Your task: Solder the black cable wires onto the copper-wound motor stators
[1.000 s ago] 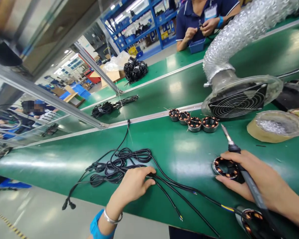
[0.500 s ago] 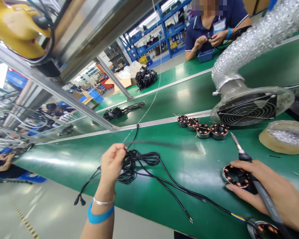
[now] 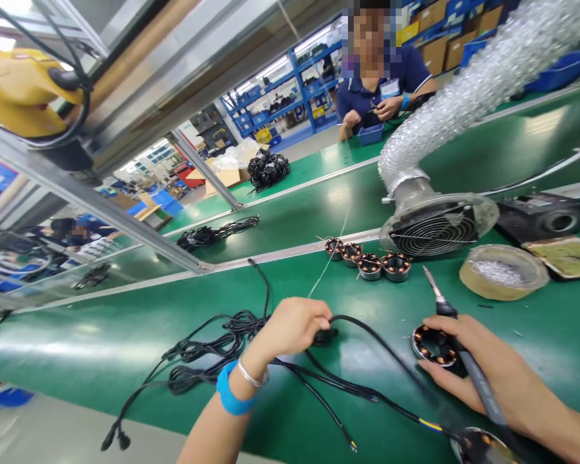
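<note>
My left hand [image 3: 294, 325] is closed in a pinch on a black cable [image 3: 367, 328], which bends away to the right and blurs near its end. Thin solder wire [image 3: 321, 277] runs down to this hand; whether the fingers grip it too is hidden. Under and beside it lies a heap of black cables [image 3: 232, 338] with bared ends toward the front. My right hand [image 3: 497, 361] grips a soldering iron [image 3: 478, 380], tip pointing up and away, and a copper-wound stator [image 3: 420, 348] between thumb and fingers. Another stator [image 3: 478, 444] at the bottom edge has a cable end in it.
Several stators [image 3: 370, 266] stand by the metal rail. Behind them are a fume extractor hood [image 3: 435, 225] with a silver duct, a tape roll [image 3: 468, 277] holding silvery bits, and a sponge tray [image 3: 568, 254]. Across the bench a co-worker [image 3: 377, 90] handles a small part.
My left hand has moved right across the cable heap, bringing the black cable and solder wire along. My right hand keeps its hold. The view has shifted, showing more on the right.
</note>
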The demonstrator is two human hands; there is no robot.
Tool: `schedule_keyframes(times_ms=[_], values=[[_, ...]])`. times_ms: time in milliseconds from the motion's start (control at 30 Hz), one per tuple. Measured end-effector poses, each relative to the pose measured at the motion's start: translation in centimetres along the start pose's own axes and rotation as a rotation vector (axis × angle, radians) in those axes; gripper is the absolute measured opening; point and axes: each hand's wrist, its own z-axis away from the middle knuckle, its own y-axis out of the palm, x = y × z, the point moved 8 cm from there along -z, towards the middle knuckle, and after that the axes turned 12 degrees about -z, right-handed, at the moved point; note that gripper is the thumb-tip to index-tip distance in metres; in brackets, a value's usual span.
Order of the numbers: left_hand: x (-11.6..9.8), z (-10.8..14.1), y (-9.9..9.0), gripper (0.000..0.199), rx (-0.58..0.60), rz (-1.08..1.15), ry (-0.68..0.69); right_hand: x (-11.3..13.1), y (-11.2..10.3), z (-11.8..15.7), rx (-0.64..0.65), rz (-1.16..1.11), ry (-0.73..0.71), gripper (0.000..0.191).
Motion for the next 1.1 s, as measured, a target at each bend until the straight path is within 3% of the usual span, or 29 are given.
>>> schedule_keyframes(times_ms=[100,200,433,533,633,733,933,1100], values=[[-2.5,-1.5,2.5,0.02,0.111,-0.095,0.069,0.1,-1.0,-0.3,-0.05,0.024,-0.007,0.037],[-3.7,-1.4,3.9,0.017,0.224,-0.228,0.087,0.1,-1.8,-0.6,-0.06,0.018,0.026,0.035],[-3.7,-0.9,3.2,0.016,0.322,-0.424,-0.012,0.3,-2.9,0.3,-0.036,0.011,0.065,0.042],[-6.1,-3.6,2.4,0.025,0.164,-0.197,0.016,0.0,-3.4,0.8,-0.052,0.021,0.085,0.042],[-9.4,-7.1,1.9,0.034,-0.037,0.224,0.082,-0.1,-3.7,0.9,-0.069,0.013,0.088,0.043],[-11.9,-9.4,3.1,0.029,-0.024,0.523,0.152,-0.2,-4.3,1.0,-0.085,0.011,0.086,0.043],[-11.4,-8.8,4.7,0.031,0.009,0.87,0.172,0.6,-6.5,0.9,-0.164,0.034,0.067,0.044],[-11.0,-8.1,4.8,0.033,-0.016,0.875,0.16,2.3,-6.5,-1.2,-0.259,-0.11,0.07,0.032]])
